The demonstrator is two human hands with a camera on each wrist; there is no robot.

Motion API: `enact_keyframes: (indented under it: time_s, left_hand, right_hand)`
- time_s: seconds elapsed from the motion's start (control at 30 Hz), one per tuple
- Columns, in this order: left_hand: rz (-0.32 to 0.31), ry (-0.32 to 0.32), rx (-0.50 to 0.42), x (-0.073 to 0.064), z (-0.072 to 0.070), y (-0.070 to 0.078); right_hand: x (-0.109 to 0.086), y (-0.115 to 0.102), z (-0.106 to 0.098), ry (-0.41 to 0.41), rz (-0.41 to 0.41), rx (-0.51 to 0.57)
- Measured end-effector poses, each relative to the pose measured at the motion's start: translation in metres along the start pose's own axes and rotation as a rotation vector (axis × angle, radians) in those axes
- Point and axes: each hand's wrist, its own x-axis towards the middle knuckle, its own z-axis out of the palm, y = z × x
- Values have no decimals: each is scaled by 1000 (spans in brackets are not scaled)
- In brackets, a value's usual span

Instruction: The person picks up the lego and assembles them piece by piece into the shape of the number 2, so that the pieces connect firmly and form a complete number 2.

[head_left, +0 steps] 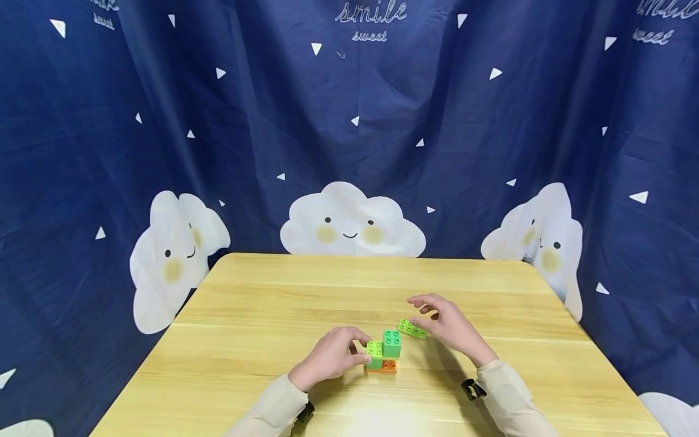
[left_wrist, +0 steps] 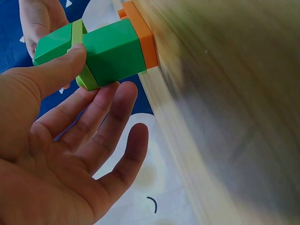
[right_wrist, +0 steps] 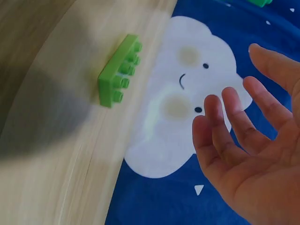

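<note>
A small stack of toy building bricks stands on the table. At its bottom lies an orange plate brick (left_wrist: 142,37); on this is a green brick (left_wrist: 115,54), then a light green plate brick (head_left: 374,346), with another green brick (head_left: 391,344) on its right part. My left hand (head_left: 334,355) pinches the stack at the light green layer, thumb on one side and fingertips on the other. Above a loose light green plate brick (right_wrist: 112,75), studs up on the table, hovers my right hand (head_left: 450,325). Its fingers are loosely bent, with nothing between them.
The wooden table (head_left: 262,303) reaches back to a dark blue curtain (head_left: 349,121) printed with white clouds and triangles. The loose brick lies just behind and right of the stack. Each wrist wears a black band (head_left: 472,389).
</note>
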Motion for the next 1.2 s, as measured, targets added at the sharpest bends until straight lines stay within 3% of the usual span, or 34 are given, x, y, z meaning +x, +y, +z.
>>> enact_keyframes:
  time_s: [0.3,0.5,1.2]
  left_hand:
    - [-9,-3,6,1,2,-3]
    - [0,-3,14,1,0,-1]
    - [3,-2,40,0,0,1]
  right_hand:
    - [6,19,8,-6,5,-87]
    - [7,29,11,-56,28,-142]
    - [8,40,17,-158,107,-223]
